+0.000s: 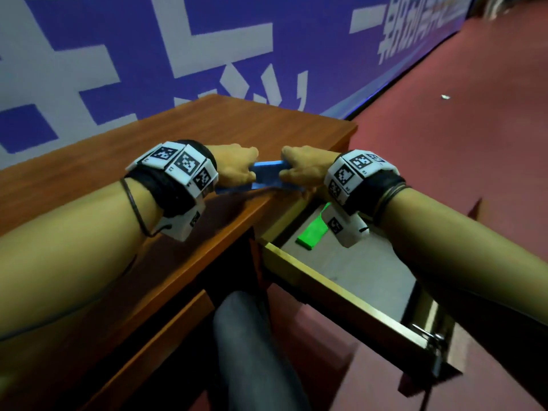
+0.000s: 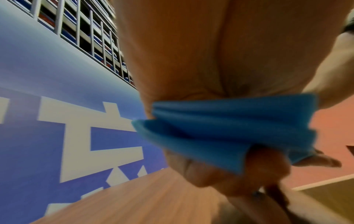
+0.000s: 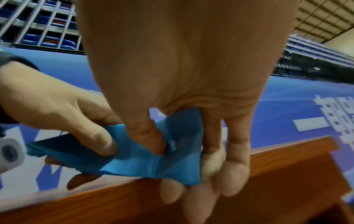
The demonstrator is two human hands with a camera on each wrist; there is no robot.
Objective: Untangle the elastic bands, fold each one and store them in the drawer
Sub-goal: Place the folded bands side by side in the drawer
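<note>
The flat blue elastic band (image 1: 268, 176) is covered at both ends by the left hand (image 1: 234, 164) and right hand (image 1: 305, 166). The folded green elastic band (image 1: 311, 232) in the open wooden drawer (image 1: 341, 289) is partly hidden, at its 2 o'clock end, behind the right wrist camera. The left wrist view is blurred.

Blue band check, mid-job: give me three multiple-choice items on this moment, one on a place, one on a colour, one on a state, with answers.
1. Where is the blue elastic band?
A. In the drawer
B. Held above the desk edge
C. On the floor

2. What colour is the folded band lying in the drawer?
A. Green
B. Red
C. Yellow

3. How is the blue band held?
A. By the left hand alone
B. By neither hand
C. By both hands

Answers: 1 B, it spans between the hands over the wooden desk. 2 A, the green band lies inside. 3 C, the left hand and right hand each pinch an end.
</note>
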